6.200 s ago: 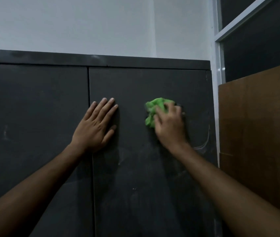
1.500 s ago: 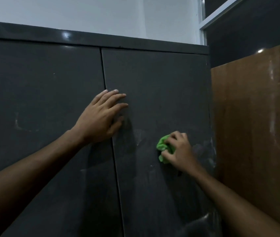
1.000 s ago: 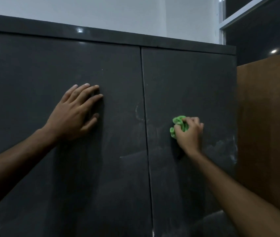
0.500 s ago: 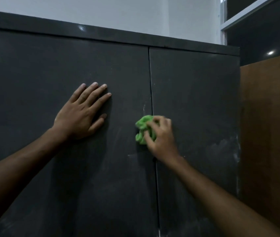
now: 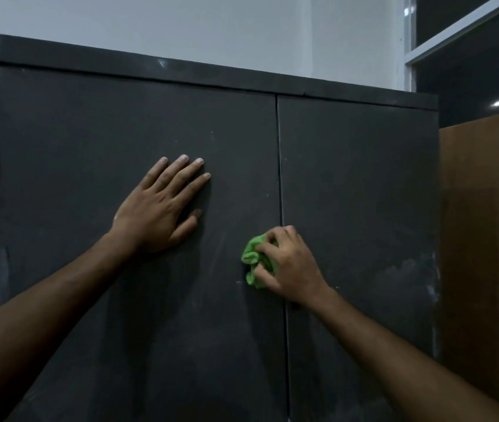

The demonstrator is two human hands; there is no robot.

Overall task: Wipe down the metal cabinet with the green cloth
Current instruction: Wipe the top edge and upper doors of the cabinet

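A dark grey metal cabinet (image 5: pixel 354 184) with two closed doors fills the view. My right hand (image 5: pixel 289 266) grips a bunched green cloth (image 5: pixel 252 260) and holds it against the cabinet at the seam between the doors, the cloth lying on the left door's edge. My left hand (image 5: pixel 160 208) rests flat on the left door with straight, spread fingers, up and to the left of the cloth. Pale dusty smears show on the lower right of the right door.
A brown wooden panel (image 5: pixel 485 239) stands right of the cabinet. A white wall (image 5: pixel 211 28) rises behind it. A dark window with a white frame (image 5: pixel 467 32) sits at the upper right.
My right hand has carried the cloth leftward from the right door to the seam between the doors. My left hand has shifted from the seam onto the left door.
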